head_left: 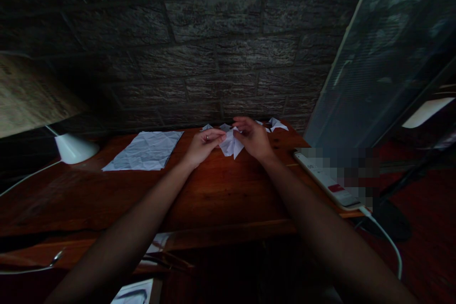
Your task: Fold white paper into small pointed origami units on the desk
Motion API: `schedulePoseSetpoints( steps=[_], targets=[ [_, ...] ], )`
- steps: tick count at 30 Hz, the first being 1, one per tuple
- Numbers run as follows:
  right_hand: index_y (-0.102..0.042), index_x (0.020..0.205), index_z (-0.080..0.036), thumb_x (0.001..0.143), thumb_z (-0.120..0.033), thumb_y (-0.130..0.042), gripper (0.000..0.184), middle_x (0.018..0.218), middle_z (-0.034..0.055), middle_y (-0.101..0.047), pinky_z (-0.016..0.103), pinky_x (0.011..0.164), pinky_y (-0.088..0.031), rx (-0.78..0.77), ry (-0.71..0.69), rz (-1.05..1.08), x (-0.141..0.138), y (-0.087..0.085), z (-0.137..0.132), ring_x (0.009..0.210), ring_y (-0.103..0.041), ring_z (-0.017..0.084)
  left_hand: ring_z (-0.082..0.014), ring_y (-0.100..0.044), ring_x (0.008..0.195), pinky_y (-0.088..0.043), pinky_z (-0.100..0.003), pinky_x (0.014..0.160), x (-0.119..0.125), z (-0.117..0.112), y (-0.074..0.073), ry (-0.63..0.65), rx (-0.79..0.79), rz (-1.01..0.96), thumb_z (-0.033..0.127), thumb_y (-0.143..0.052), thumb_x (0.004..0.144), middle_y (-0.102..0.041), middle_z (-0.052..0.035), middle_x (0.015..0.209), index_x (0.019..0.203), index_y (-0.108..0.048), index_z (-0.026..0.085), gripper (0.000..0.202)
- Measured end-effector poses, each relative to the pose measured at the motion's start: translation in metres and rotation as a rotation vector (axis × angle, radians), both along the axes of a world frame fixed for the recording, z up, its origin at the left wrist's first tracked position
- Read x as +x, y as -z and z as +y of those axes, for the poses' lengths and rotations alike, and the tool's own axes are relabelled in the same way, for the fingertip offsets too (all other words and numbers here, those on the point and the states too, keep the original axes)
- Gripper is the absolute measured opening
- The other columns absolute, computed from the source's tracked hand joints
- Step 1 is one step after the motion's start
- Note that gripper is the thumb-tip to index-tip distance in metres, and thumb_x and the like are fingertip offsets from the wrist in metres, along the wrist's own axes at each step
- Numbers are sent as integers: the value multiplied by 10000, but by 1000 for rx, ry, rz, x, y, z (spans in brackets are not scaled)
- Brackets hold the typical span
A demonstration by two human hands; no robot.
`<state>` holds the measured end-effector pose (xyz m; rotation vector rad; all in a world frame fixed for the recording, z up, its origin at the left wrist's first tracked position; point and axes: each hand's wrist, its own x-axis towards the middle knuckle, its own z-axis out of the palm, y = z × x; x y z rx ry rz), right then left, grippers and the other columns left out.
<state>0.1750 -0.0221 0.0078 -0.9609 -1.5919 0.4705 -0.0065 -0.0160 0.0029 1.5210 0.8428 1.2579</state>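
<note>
Both my hands meet over the far middle of a dark wooden desk (221,194). My left hand (202,145), a ring on one finger, pinches the left side of a small folded white paper piece (231,146). My right hand (253,138) grips the same piece from the right and above, its fingers curled over the top. The folded paper hangs between the two hands with its points facing down, just above the desk.
A creased white sheet (146,150) lies flat at the left. Small folded paper pieces (277,125) sit by the brick wall. A white lamp base (75,147) stands far left. A white power strip (329,181) with cable lies along the right edge.
</note>
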Motion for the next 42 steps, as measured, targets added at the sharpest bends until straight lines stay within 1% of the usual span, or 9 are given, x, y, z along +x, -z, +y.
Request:
schedulePoseSetpoints(
  steps=[4, 7, 10, 14, 20, 25, 32, 39, 42],
  targets=[
    [-706, 1000, -178, 788, -204, -677, 215, 900, 69, -751, 348, 784, -548, -76, 61, -26, 1, 2, 2, 803, -702, 200, -185, -655, 761, -511, -324, 766, 0, 0, -1, -27, 46, 25, 364, -840, 637, -751, -57, 845, 820, -777, 206, 250],
    [-731, 903, -185, 805, -245, -685, 124, 839, 60, -757, 346, 749, -545, -102, 56, -49, 3, 3, 1, 758, -703, 205, -195, -666, 772, -508, -336, 792, -1, 2, 0, -36, 53, 22, 351, -843, 628, -762, -66, 864, 824, -783, 200, 254],
    [-750, 920, -198, 846, -276, -657, 142, 870, 55, -769, 337, 730, -543, -70, 0, -72, 4, 4, 2, 764, -704, 206, -200, -675, 784, -508, -350, 810, -2, 6, 3, -65, 57, 28, 343, -834, 638, -768, -72, 884, 839, -781, 190, 258],
    [-764, 951, -205, 863, -278, -642, 167, 967, 57, -777, 342, 774, -551, -47, -54, -75, 6, 8, 8, 845, -712, 212, -200, -682, 792, -514, -383, 828, -5, 10, 6, -86, 74, 41, 327, -815, 654, -771, -60, 891, 865, -768, 193, 254],
    [-772, 972, -215, 873, -256, -621, 185, 986, 41, -779, 356, 824, -549, -72, -117, -69, 7, 10, 13, 877, -709, 205, -192, -696, 764, -523, -393, 829, -4, 8, 6, -11, 101, 93, 313, -766, 706, -774, -34, 851, 946, -759, 220, 257],
    [-766, 975, -189, 882, -286, -603, 212, 1016, 56, -770, 349, 854, -536, -98, -205, -34, 2, 8, 8, 911, -702, 205, -217, -707, 874, -523, -400, 874, 1, 6, 5, -60, 170, 37, 370, -775, 708, -781, -61, 955, 910, -772, 209, 259],
    [-707, 985, -176, 852, -284, -631, 187, 969, 68, -765, 335, 826, -546, -142, -238, 122, -4, 8, 7, 875, -702, 189, -209, -713, 781, -544, -411, 825, 4, 6, 7, -63, 118, -8, 344, -827, 646, -783, -57, 882, 933, -766, 205, 325],
    [-698, 939, -184, 843, -280, -637, 149, 954, 64, -758, 351, 857, -541, -136, -248, 142, -5, 8, 6, 885, -698, 187, -209, -715, 765, -549, -410, 799, 4, 5, 6, -37, 104, -1, 308, -830, 642, -784, -53, 880, 919, -764, 220, 298],
    [-706, 943, -186, 835, -301, -655, 166, 957, 64, -755, 363, 867, -538, -151, -269, 153, -6, 9, 6, 884, -695, 189, -211, -715, 781, -544, -411, 812, 4, 4, 5, -74, 117, 9, 322, -818, 655, -784, -53, 885, 892, -768, 221, 262]
  ],
)
